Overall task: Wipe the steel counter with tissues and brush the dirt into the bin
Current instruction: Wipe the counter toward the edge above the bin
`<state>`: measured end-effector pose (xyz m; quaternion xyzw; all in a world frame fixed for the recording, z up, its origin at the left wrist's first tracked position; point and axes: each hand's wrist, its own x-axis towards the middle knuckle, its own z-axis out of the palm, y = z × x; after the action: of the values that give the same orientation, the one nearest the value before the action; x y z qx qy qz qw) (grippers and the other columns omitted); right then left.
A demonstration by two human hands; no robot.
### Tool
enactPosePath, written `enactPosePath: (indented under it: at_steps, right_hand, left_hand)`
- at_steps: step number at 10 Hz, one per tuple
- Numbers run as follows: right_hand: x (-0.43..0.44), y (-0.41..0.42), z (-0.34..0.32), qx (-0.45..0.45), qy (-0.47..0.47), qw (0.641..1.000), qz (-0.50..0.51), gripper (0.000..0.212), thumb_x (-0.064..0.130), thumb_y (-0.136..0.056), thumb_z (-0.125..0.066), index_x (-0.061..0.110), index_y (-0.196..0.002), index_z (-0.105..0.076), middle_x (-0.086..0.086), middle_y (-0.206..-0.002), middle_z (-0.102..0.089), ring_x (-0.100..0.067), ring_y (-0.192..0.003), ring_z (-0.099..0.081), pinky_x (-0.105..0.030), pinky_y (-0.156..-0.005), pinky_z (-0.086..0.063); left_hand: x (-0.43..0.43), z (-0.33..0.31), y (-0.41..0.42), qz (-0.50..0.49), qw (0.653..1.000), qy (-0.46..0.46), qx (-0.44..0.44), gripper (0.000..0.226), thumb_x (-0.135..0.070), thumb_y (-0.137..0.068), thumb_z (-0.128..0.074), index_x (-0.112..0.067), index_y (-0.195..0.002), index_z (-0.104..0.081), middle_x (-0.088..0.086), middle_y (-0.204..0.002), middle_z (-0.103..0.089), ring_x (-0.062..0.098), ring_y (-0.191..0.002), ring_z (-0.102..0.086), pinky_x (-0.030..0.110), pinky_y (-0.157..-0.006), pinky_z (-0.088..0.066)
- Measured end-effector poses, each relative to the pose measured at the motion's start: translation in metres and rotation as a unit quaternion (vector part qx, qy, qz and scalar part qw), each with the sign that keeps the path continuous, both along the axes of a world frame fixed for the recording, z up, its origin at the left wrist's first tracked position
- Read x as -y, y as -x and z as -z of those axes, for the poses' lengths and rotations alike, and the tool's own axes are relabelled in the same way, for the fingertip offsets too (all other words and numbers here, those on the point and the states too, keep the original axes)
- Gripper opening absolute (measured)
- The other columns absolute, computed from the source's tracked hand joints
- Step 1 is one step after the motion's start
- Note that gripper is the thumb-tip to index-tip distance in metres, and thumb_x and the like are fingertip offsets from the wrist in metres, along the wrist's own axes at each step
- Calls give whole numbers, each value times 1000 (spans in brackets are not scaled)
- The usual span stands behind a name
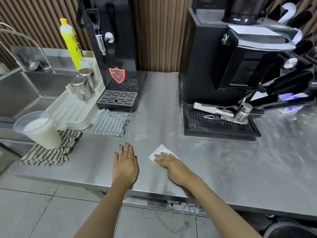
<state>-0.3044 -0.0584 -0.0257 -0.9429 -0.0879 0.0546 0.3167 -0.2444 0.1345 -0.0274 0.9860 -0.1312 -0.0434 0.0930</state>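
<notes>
Hands (124, 163) (169, 161) flat, right on white tissue (160, 150)

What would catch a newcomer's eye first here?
Two bare hands at the front of the steel counter: the right hand presses a white tissue flat, the left hand lies open beside it. Behind stand a tall black drinks dispenser with a red shield sticker, at left, and a black coffee machine, at right.

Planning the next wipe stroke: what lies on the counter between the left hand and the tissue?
Nothing: in the head view, only bare steel counter separates the flat left hand from the tissue pressed under the right hand.
</notes>
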Motion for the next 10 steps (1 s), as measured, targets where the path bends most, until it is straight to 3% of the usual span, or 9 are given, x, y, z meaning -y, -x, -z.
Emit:
enactPosePath:
  at_steps: [1,2,3,5,6,7,8,9,10]
  right_hand:
    - [-13,16,-17,11,-14,997,79,70,-18,-78,-34,18,-137,-42,3,-151,-29,-10,-143,-17,-12,-108,2]
    - [-51,15,-29,32,-12,992,121,71,-18,-78,-34,14,-141,-36,0,-154,-22,-14,-144,-11,-15,-109,6]
    - [-79,21,-10,12,12,997,76,72,-16,-79,-31,15,-144,-29,0,-156,-16,-16,-145,-7,-25,-116,3]
    - [-34,38,3,32,40,985,162,77,-16,-77,-31,20,-145,-27,4,-156,-15,-13,-145,-7,-22,-112,7]
    - [26,53,7,37,25,949,312,76,-18,-76,-33,18,-142,-33,3,-153,-21,-17,-145,-11,-24,-112,7]
    - [73,54,2,2,45,911,410,58,-11,-86,-32,12,-138,-41,-4,-152,-28,-22,-143,-18,-33,-117,-6]
    - [47,41,-3,24,91,917,387,44,9,-98,-24,14,-139,-39,-7,-151,-30,-22,-140,-24,-32,-118,-12]
    - [-29,32,-5,40,30,971,232,57,-3,-91,-25,17,-145,-27,-2,-155,-20,-20,-143,-16,-27,-116,-9]
    - [-68,42,-1,28,28,992,124,68,-10,-82,-30,15,-145,-25,-2,-156,-15,-19,-145,-9,-30,-116,4]
  left_hand:
    - [0,1,-1,0,1000,10,-1,52,-26,-99,-17,-10,-148,-8,3,-157,-1,23,-144,4,37,-117,-4]
    - [0,2,-1,-5,1000,13,-4,52,-25,-99,-17,-9,-148,-7,4,-157,-1,22,-144,4,37,-117,-3]
    - [0,3,-2,-5,1000,6,-6,52,-24,-99,-16,-9,-147,-5,4,-157,1,22,-144,5,37,-117,-3]
    - [0,1,-1,2,1000,-3,3,51,-24,-99,-18,-8,-147,-9,6,-157,-3,24,-144,1,38,-117,-5]
    - [0,1,0,5,1000,-3,3,51,-24,-99,-18,-8,-147,-9,6,-157,-3,24,-144,1,38,-117,-5]
    - [-1,2,-1,3,1000,-6,6,52,-24,-99,-17,-9,-147,-8,5,-157,-2,23,-144,2,37,-118,-5]
    - [0,3,-2,2,1000,-12,8,52,-25,-99,-15,-9,-148,-6,5,-157,-1,23,-144,3,37,-118,-5]
    - [-1,4,-2,0,1000,-13,9,52,-25,-99,-16,-9,-147,-7,5,-157,-2,23,-144,2,38,-118,-5]
    - [-1,5,-3,2,1000,-7,10,52,-25,-99,-18,-8,-147,-10,6,-157,-5,24,-144,0,38,-117,-6]
